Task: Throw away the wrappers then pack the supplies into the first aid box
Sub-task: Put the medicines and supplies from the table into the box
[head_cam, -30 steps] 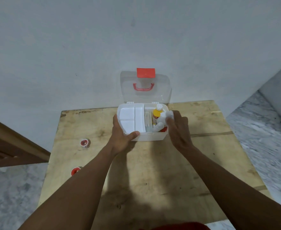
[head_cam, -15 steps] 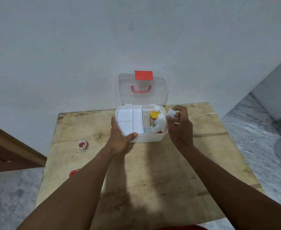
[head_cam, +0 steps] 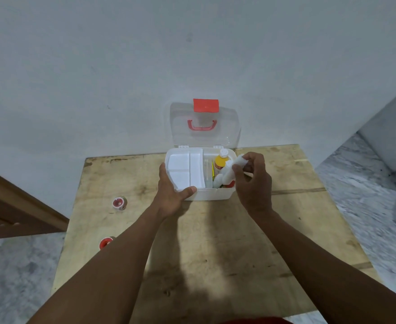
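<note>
The white first aid box [head_cam: 212, 194] stands open at the far middle of the wooden table [head_cam: 215, 249], its clear lid [head_cam: 205, 123] with a red latch and handle leaning back against the wall. A white divided tray [head_cam: 185, 170] fills its left half. A yellow bottle [head_cam: 220, 163] with a white cap and white rolls lie in the right half. My left hand [head_cam: 172, 191] grips the box's front left corner, thumb on the rim. My right hand [head_cam: 253, 181] holds a small white bottle [head_cam: 237, 161] over the box's right edge.
Two red-and-white tape rolls lie at the table's left: one roll [head_cam: 119, 203] further back, the other roll [head_cam: 105, 242] at the edge, partly hidden by my left forearm. A wooden door frame [head_cam: 17, 206] stands at left. Marble floor surrounds the table.
My right hand has lifted the small white bottle slightly up and to the right of the box's contents. My left hand has kept its grip on the box.
</note>
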`<state>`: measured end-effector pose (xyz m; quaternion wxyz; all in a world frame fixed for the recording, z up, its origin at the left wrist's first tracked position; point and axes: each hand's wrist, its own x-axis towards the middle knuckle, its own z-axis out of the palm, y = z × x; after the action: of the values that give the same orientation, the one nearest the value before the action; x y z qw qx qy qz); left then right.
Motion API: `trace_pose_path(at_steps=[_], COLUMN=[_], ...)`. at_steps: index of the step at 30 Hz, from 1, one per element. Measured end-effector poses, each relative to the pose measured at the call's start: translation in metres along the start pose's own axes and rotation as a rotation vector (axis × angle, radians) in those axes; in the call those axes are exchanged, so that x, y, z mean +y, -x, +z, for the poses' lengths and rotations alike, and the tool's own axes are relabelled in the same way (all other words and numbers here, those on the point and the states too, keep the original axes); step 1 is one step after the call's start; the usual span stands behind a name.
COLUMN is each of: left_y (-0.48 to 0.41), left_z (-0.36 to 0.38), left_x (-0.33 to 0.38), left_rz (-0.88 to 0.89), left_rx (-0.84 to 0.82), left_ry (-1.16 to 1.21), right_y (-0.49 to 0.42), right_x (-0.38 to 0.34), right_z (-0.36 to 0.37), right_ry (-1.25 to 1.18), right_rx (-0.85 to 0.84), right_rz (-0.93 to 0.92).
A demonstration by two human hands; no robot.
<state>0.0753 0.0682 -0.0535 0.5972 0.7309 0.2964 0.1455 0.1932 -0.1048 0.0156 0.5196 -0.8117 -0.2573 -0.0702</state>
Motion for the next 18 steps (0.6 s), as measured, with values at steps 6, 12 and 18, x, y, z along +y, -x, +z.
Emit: trace_pose_path(at_steps=[6,12,18], left_y=[-0.001,-0.002,-0.002], left_z=[0.0,0.001,0.001], left_x=[-0.001,-0.001,-0.003], left_rz=[0.002,0.024,0.04], left_rx=[0.001,-0.001,0.0], left_ry=[-0.004,0.005,-0.004], right_y=[-0.004,0.003,0.006], right_x=[0.006,0.01,0.017], right_z=[0.002,0.006,0.01], right_ry=[0.062,0.08,0.061], right_rx=[0.119,-0.029,-0.085], right_rz=[-0.035,0.057,0.068])
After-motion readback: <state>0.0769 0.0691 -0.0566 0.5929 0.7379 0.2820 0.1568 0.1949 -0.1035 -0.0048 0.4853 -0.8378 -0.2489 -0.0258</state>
